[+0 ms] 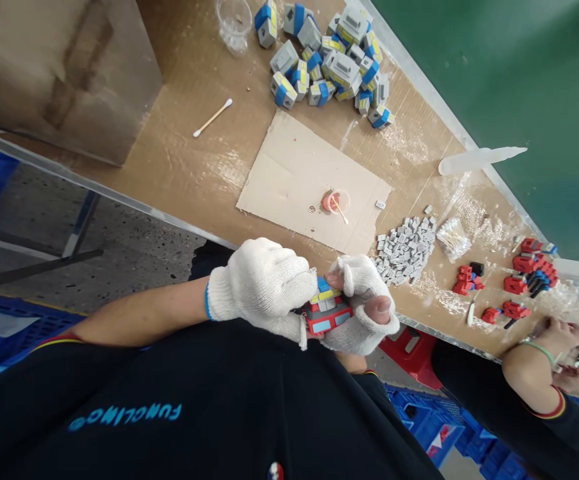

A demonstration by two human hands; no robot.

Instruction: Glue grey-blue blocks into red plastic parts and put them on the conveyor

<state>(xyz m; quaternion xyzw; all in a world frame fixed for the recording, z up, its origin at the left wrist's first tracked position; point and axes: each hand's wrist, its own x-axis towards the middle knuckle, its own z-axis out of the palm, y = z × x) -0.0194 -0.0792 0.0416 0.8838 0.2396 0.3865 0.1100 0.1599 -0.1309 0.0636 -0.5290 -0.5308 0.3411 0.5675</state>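
Observation:
Between my hands, close to my chest, is a red toy part (325,317) with pale blue windows, a grey middle and a blue and yellow top. My left hand (266,283), in a white knit glove, is closed with its fingers at the toy's left side. On the other side my right hand (364,303) wraps around the toy; bare fingertips stick out of its glove. Just beyond the hands lies a cardboard sheet (294,173). On it stands a small clear cup (340,201) with reddish-orange stuff and a cotton swab. Small grey pieces (404,250) are heaped beside my right hand.
Many grey, blue and yellow toy parts (339,63) are piled at the back. A cardboard box (59,73) stands at left, near a loose swab (212,118). A plastic bottle (479,160), bagged swabs (453,238) and red parts (532,267) lie rightward. A co-worker's hands (564,340) are at far right.

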